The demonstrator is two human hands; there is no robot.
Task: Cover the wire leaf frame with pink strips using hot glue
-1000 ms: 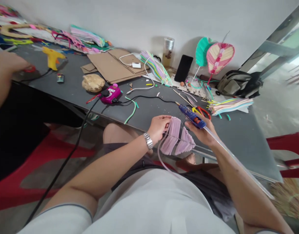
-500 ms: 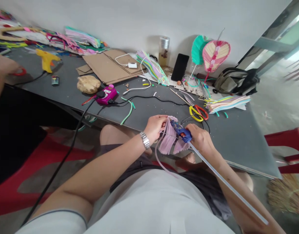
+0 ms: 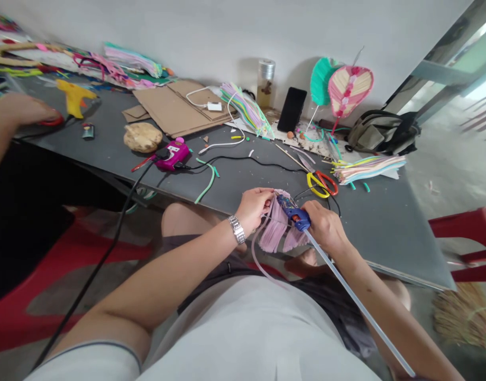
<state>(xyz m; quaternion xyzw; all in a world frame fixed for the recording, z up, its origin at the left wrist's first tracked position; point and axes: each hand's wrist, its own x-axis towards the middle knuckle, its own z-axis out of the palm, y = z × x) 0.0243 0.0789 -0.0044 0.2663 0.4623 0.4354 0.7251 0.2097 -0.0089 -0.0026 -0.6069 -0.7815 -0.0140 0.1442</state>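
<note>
Just below frame centre, the left hand [image 3: 254,208] pinches a lilac pipe-cleaner leaf [image 3: 272,238], seemingly mostly formed with one loose strand [image 3: 254,253] left to fix, while the right hand [image 3: 325,223] clasps a blue glue gun [image 3: 293,212].

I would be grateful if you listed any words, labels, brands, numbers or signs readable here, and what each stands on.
No text can be read in this picture.
Blue glue gun in the right hand: patterned barrel, too blurred to read.
Magenta socket block: pale patches, any print too small.
Small dark item on the table: face too small and blurred.
</note>
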